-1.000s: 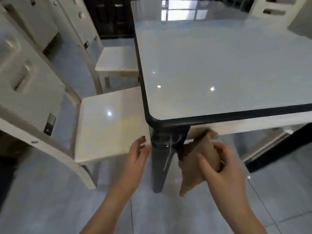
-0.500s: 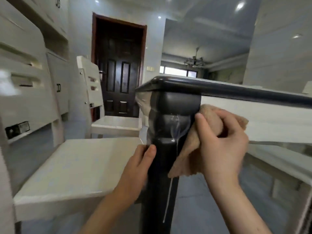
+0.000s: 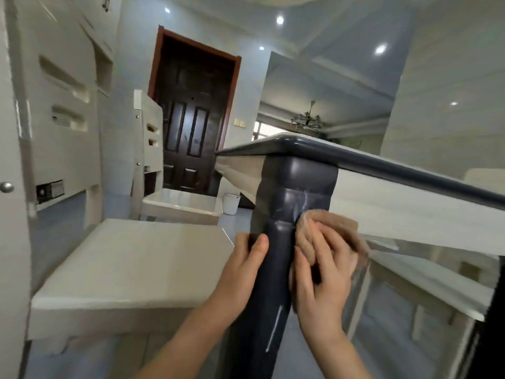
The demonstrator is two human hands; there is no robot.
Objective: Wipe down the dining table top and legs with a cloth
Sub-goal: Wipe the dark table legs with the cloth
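Head view, from low beside the table corner: the cloth is a tan, fuzzy rag, bunched into a wad. The right hand grips it, fingers curled over it, and presses it against the right side of the dark table leg, just under the leg's blocky top. The left hand holds the leg from the other side, thumb on its front. The leg is glossy and blue-black, with pale streaks down it. The table top has a rounded dark edge. A cream chair stands close by on the left.
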